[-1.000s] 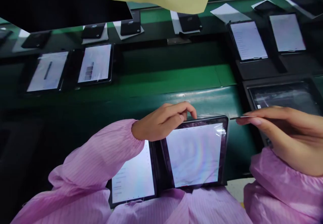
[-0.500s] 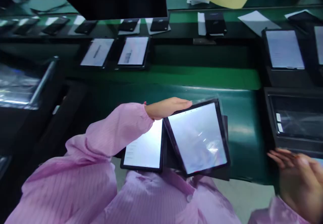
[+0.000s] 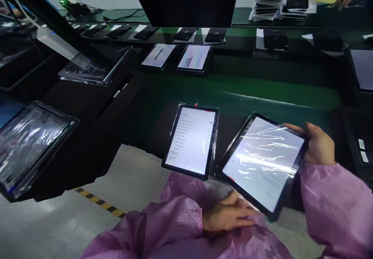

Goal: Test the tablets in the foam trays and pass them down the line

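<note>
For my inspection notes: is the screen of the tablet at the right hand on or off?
On. The tablet at the right hand glows pale white inside its dark border, though glare hides part.

We see here an electronics workshop of factory kind: many tablets [image 3: 189,140] lie along the green workbench [image 3: 271,86], and yellow-black hazard tape [image 3: 100,202] marks the grey floor [image 3: 136,169].

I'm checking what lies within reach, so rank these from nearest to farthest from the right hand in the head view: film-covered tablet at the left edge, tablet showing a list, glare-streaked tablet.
1. Glare-streaked tablet: right of centre, with the right hand at its upper right corner.
2. Tablet showing a list: near the centre.
3. Film-covered tablet: left edge.
</note>
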Motion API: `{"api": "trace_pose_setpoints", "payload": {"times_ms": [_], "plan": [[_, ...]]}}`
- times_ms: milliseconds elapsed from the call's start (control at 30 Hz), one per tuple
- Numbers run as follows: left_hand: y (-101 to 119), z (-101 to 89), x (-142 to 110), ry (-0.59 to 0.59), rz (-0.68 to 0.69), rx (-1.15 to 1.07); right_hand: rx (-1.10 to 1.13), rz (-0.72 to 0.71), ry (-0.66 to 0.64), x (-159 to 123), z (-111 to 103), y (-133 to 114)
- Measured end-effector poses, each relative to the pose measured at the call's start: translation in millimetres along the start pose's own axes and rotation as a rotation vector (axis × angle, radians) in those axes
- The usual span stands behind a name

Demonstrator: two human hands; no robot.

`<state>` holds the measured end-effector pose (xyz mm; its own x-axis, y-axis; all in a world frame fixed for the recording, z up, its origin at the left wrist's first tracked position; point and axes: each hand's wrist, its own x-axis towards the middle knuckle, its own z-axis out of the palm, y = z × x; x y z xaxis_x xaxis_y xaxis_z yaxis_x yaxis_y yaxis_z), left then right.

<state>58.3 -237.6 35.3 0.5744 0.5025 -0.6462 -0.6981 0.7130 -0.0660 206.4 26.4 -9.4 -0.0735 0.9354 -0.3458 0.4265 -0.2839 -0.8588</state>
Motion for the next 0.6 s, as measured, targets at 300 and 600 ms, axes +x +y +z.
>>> {"api": "trace_pose_setpoints", "payload": {"times_ms": [300, 600], "plan": [[153, 58.6, -27, 0.265, 0.724, 1.35, 0.339, 0.111, -0.008, 4, 36, -47], [259, 73.5, 61, -0.377, 0.498, 1.653, 0.358, -0.077, 0.223, -54, 39, -68]]}}
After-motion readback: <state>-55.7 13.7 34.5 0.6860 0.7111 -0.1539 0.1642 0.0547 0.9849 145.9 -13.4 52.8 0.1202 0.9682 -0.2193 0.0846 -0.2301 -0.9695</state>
